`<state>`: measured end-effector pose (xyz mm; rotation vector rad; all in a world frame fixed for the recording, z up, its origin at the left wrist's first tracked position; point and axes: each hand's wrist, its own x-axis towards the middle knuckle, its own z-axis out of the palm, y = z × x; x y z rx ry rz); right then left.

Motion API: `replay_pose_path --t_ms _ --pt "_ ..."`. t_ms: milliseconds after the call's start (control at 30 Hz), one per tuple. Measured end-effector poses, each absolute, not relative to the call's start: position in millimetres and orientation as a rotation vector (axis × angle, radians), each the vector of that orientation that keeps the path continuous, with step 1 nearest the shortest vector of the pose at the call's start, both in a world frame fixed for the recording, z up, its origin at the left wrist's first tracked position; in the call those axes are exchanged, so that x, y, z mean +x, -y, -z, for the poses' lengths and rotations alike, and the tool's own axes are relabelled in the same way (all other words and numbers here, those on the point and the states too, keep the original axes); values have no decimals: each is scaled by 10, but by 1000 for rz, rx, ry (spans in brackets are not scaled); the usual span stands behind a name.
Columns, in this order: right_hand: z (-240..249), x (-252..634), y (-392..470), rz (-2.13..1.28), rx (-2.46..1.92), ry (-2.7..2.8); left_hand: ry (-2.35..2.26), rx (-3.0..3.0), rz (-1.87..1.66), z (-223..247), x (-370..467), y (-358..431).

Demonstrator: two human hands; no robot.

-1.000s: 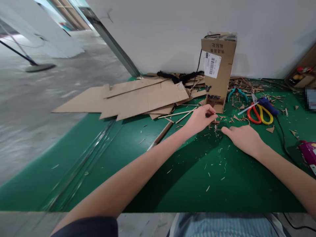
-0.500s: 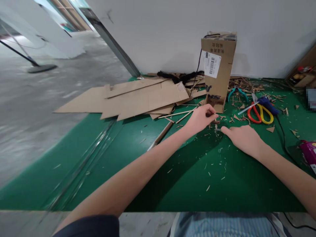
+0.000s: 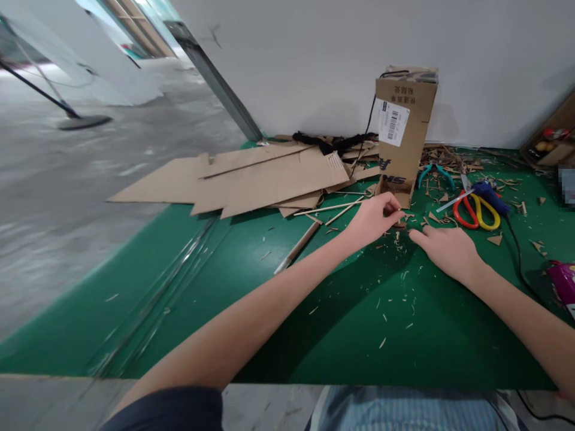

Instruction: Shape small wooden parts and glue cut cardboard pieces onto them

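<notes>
My left hand [image 3: 375, 216] is closed in a pinch in front of the tall cardboard box [image 3: 406, 129]; what its fingertips hold is too small to make out. Just to its right, my right hand [image 3: 447, 246] has its fingers curled together near the green tabletop [image 3: 341, 335], and anything in them is hidden. The two hands are a little apart. Small pale shavings [image 3: 398, 244] lie on the table below and between them. Thin wooden sticks [image 3: 330, 208] lie to the left of my left hand, with a brown-and-silver tool [image 3: 297, 246] nearer me.
Flat cardboard sheets [image 3: 269, 179] lie at the back left. At the right are red-and-yellow scissors [image 3: 478, 212], a blue glue gun [image 3: 492, 196] with its cable, teal pliers [image 3: 435, 173] and cardboard scraps. A purple packet [image 3: 563, 280] lies at the right edge.
The view has shifted slightly, moving the scene right. The thin grey blade-like piece seen at my right fingertips earlier no longer shows clearly. Both hands stay close to the same spot.
</notes>
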<state>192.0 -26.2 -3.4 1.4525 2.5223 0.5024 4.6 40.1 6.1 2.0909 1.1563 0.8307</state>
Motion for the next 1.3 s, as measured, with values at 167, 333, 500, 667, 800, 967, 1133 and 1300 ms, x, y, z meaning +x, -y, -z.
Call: replay_pose_path --t_ms 167,333,500,667,800,967,1133,1300 --pt "45 1924 254 -299 1438 -2526 -1156 2090 -831 -69 37 -395" --pt "45 1943 274 -333 1429 -2526 -1171 2088 -828 -76 39 -386" --pt "32 1935 258 -419 1478 -2515 -1149 2116 -861 -46 44 -401" --pt "47 1938 262 -331 1389 -2569 -1144 2108 -853 -54 39 -387" --pt "52 1936 276 -405 1421 -2540 -1156 2099 -844 -40 37 -407" --pt "33 1914 261 -400 1476 -2508 -1168 2080 -820 -20 21 -440" --pt "-3 1912 278 -299 1379 -2550 -1178 2084 -812 -51 15 -416" --pt "-13 1909 279 -410 1468 -2510 -1183 2082 -820 -57 29 -415"
